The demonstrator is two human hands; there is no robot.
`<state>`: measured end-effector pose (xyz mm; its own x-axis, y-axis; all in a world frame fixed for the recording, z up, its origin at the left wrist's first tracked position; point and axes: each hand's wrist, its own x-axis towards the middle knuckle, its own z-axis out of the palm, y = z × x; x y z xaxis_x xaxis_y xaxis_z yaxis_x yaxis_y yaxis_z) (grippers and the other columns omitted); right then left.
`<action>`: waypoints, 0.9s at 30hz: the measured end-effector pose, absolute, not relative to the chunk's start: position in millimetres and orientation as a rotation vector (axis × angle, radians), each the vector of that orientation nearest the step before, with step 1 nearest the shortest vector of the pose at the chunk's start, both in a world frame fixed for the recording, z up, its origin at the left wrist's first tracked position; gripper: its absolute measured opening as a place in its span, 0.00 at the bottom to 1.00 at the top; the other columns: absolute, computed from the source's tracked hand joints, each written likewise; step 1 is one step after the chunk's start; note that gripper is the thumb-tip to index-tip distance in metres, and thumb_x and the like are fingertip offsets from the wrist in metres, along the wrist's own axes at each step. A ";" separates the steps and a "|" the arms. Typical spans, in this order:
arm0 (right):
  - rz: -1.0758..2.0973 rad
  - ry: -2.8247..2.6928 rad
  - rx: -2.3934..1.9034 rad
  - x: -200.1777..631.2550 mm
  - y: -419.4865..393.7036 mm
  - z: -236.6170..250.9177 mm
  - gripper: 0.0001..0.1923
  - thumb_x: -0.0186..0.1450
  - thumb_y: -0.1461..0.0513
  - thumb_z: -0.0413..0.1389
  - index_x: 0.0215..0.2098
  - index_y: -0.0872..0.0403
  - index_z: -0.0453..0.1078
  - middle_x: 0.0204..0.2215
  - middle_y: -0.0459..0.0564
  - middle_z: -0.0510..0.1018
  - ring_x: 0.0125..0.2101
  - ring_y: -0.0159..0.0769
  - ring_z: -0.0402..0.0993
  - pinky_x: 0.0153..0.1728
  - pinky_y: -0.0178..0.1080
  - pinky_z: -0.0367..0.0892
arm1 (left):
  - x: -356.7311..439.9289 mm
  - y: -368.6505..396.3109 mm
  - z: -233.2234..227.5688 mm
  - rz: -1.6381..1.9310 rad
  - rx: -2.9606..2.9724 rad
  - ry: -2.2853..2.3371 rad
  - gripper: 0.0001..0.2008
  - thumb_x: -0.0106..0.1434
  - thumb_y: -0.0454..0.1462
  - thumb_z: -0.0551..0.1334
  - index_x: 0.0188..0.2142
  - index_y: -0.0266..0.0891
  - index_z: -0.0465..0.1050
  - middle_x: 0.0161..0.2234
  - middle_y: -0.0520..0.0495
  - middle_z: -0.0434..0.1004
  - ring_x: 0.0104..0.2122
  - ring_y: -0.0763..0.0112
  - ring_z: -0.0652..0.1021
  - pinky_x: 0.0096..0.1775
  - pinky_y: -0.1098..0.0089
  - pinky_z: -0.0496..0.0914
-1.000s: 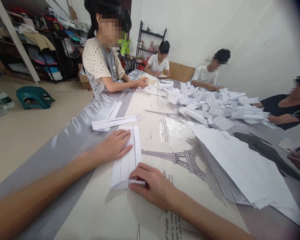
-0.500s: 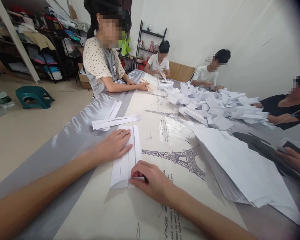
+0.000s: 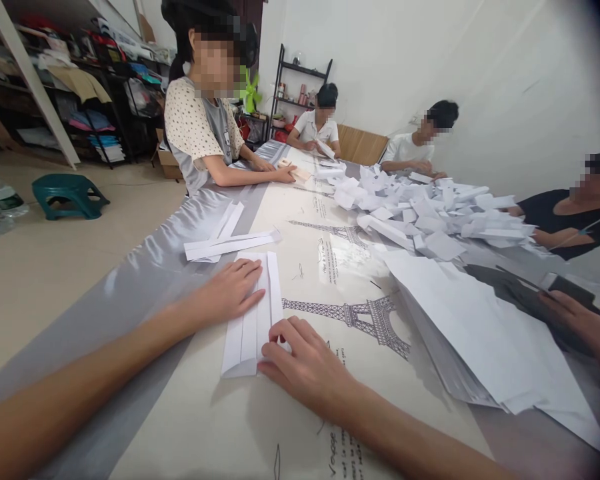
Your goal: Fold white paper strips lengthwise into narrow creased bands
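From the head camera, a folded white paper (image 3: 253,313), pleated into long narrow panels, lies flat on the bench (image 3: 220,427), just left of the Eiffel Tower drawing (image 3: 365,317) printed on the bench's covering. The left hand (image 3: 227,290) rests palm down on the paper's upper half, its fingers (image 3: 250,270) straight and lying close together, holding the sheet flat. The right hand (image 3: 305,363) sits at the paper's lower right corner, its fingers (image 3: 283,328) curled and drawn together, their tips pressing on the paper's right edge; whether they pinch a flap there cannot be told. Just beyond the folded paper lie a few loose folded strips (image 3: 230,241), crossing one another. To the right of the paper, past the tower drawing, a stack of plain white sheets (image 3: 480,333) spreads over the bench, and farther off from the paper a heap of small folded pieces (image 3: 430,213) covers the bench's middle. Other people sit around the bench: one in a spotted top (image 3: 195,123) on the left side beyond the paper, with hands on the bench, and another person's hand (image 3: 580,323) holds a dark flat object at the right edge. A green stool (image 3: 67,193) stands on the floor far left of the paper.
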<state>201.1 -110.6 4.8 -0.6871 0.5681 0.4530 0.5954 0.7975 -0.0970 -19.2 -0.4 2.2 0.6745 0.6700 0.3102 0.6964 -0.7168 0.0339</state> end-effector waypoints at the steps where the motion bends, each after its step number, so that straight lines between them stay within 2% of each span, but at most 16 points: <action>1: -0.132 -2.539 -0.856 201.4 -111.8 5.7 0.09 0.75 0.64 0.51 0.36 0.55 0.69 0.37 0.53 0.73 0.35 0.39 0.63 0.35 0.41 0.64 | -19.4 -0.4 1.9 -0.463 -2.798 -1.143 0.26 0.76 0.46 0.47 0.61 0.28 0.67 0.61 0.31 0.70 0.62 0.49 0.69 0.62 0.51 0.64; 6: -0.272 -2.653 -0.739 201.9 -119.8 13.6 0.13 0.72 0.73 0.49 0.33 0.56 0.71 0.30 0.49 0.71 0.30 0.35 0.60 0.31 0.39 0.61 | -19.9 -0.8 1.8 -0.474 -2.809 -1.149 0.26 0.76 0.46 0.47 0.62 0.29 0.66 0.62 0.32 0.69 0.62 0.50 0.68 0.62 0.51 0.63; 16: -0.270 -2.620 -0.650 205.3 -124.8 17.6 0.13 0.71 0.74 0.49 0.35 0.59 0.73 0.28 0.50 0.73 0.27 0.34 0.62 0.25 0.37 0.62 | -19.1 -2.6 3.0 -0.448 -2.788 -1.153 0.26 0.76 0.46 0.47 0.62 0.30 0.65 0.62 0.33 0.70 0.62 0.51 0.68 0.62 0.54 0.62; 18: -0.247 -2.633 -0.619 206.5 -123.6 20.0 0.12 0.72 0.72 0.48 0.39 0.60 0.73 0.28 0.49 0.73 0.27 0.34 0.63 0.25 0.37 0.62 | -19.0 -2.7 2.5 -0.449 -2.782 -1.151 0.26 0.77 0.46 0.46 0.62 0.30 0.65 0.62 0.34 0.70 0.62 0.52 0.68 0.62 0.54 0.62; 20: -0.235 -2.648 -0.598 206.9 -122.4 21.9 0.11 0.73 0.72 0.48 0.47 0.62 0.72 0.29 0.49 0.73 0.28 0.34 0.64 0.26 0.38 0.62 | -18.9 -2.5 2.0 -0.448 -2.779 -1.153 0.26 0.77 0.46 0.46 0.62 0.30 0.65 0.62 0.34 0.69 0.62 0.52 0.68 0.63 0.54 0.62; 23: -0.205 -2.695 -0.595 205.5 -121.3 21.3 0.15 0.74 0.72 0.48 0.57 0.64 0.67 0.31 0.49 0.74 0.29 0.35 0.66 0.28 0.38 0.63 | -18.8 -1.6 1.5 -0.455 -2.789 -1.156 0.26 0.76 0.46 0.47 0.62 0.29 0.65 0.62 0.33 0.69 0.63 0.51 0.67 0.63 0.53 0.62; 27: -0.129 -2.709 -0.663 202.4 -120.5 15.5 0.14 0.76 0.68 0.46 0.57 0.62 0.68 0.34 0.50 0.73 0.31 0.36 0.64 0.30 0.39 0.62 | -19.3 -1.6 2.1 -0.467 -2.805 -1.164 0.25 0.76 0.46 0.48 0.62 0.29 0.66 0.62 0.32 0.70 0.62 0.50 0.68 0.62 0.52 0.63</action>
